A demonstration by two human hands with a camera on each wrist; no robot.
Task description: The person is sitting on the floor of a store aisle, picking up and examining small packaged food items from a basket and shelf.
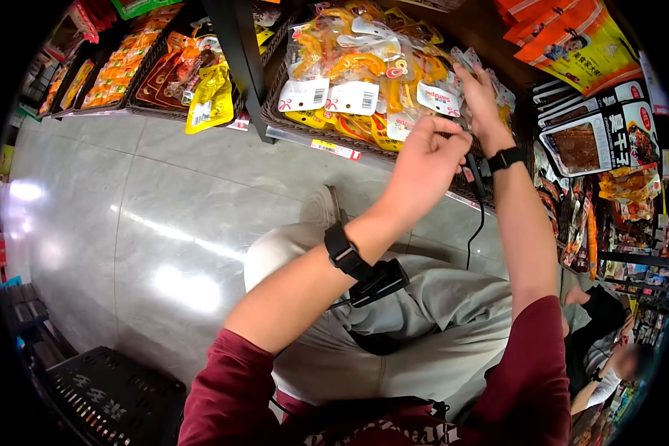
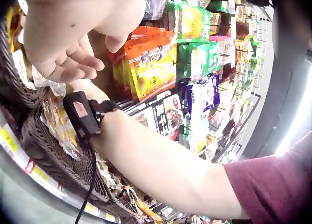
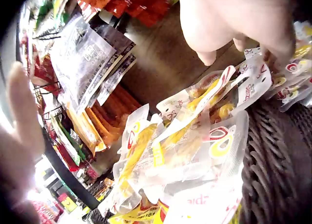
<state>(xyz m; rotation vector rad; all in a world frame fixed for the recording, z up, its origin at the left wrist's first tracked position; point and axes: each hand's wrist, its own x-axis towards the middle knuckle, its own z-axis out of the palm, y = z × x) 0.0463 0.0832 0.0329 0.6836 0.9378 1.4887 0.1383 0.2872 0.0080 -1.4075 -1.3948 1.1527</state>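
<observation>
In the head view, my left hand (image 1: 431,160) is over the front edge of a dark woven basket (image 1: 271,104), its fingers loosely curled with nothing visible in them. The left wrist view shows the same hand (image 2: 83,33) from behind, beside my right forearm. Clear packs of yellow-orange snack (image 1: 357,67) with white labels fill the basket. My right hand (image 1: 487,108) reaches over the basket's right part, fingers extended among the packs. In the right wrist view, the right hand's fingertips (image 3: 207,57) hang close over a clear pack (image 3: 253,80), partly hiding it.
Orange and yellow pouches (image 1: 572,44) and black boxed packs (image 1: 602,141) hang at the right. A black post (image 1: 238,67) separates the basket from more snack baskets at left. A black shopping basket (image 1: 111,394) stands lower left; another person (image 1: 609,372) is lower right.
</observation>
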